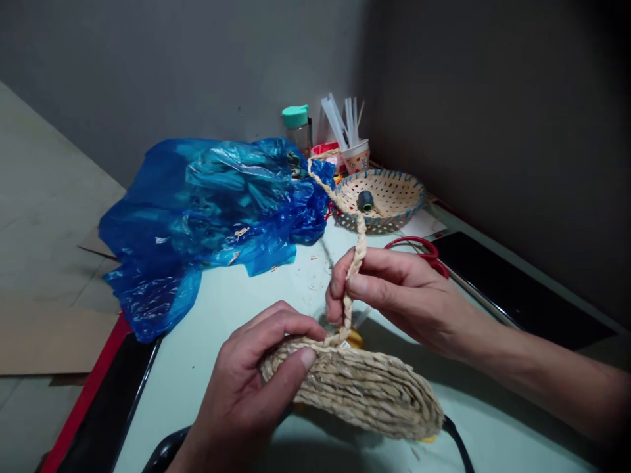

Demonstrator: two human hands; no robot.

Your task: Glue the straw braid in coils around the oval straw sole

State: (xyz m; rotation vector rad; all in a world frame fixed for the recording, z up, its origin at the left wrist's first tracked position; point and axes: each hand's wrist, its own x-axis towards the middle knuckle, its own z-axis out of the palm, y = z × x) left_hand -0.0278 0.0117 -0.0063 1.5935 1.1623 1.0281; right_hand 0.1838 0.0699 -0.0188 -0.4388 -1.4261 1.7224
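Gripping the left end of the flat braided coil (pixel 367 394) at the lower center of the frame, the left hand (pixel 263 368) steadies it while the right hand (pixel 394 286) pinches the pale braid (pixel 361 246) rising from its upper edge. Should the left thumb slacken, the outer row could slip out of line; since the braid crosses the left side of the woven basket (pixel 394 190) at upper center, a hard tug might snag there.

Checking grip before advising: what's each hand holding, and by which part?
Left hand: the coiled oval, by its upper left edge. Right hand: the braid, pinched partway along.
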